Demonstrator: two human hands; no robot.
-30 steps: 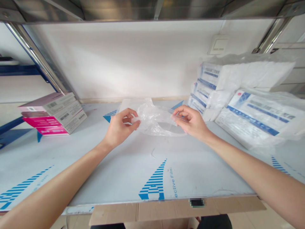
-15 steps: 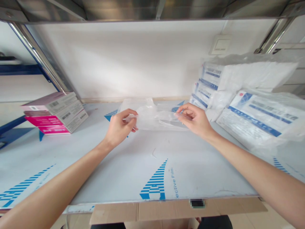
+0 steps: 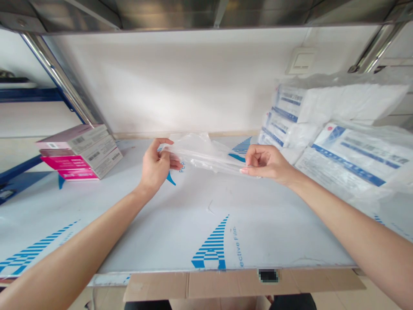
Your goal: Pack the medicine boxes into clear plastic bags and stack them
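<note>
A clear, thin plastic bag (image 3: 206, 154) is stretched between both hands just above the film-covered shelf (image 3: 200, 215). My left hand (image 3: 156, 165) pinches its left edge with thumb and fingers. At the right, my right hand (image 3: 267, 162) grips the other edge. The bag looks flattened and pulled taut, tilted down toward the right. It seems empty.
A stack of pink and white boxes (image 3: 80, 153) lies at the left. Plastic-wrapped white and blue packs (image 3: 335, 142) are piled at the right. A wall switch (image 3: 300, 60) sits on the back wall. A cardboard flap (image 3: 245, 284) juts out under the front edge. An upper shelf hangs overhead.
The bag went from crumpled to flat and taut. Both hands moved apart and slightly up, and my left hand shifted its pinch to the bag's left edge.
</note>
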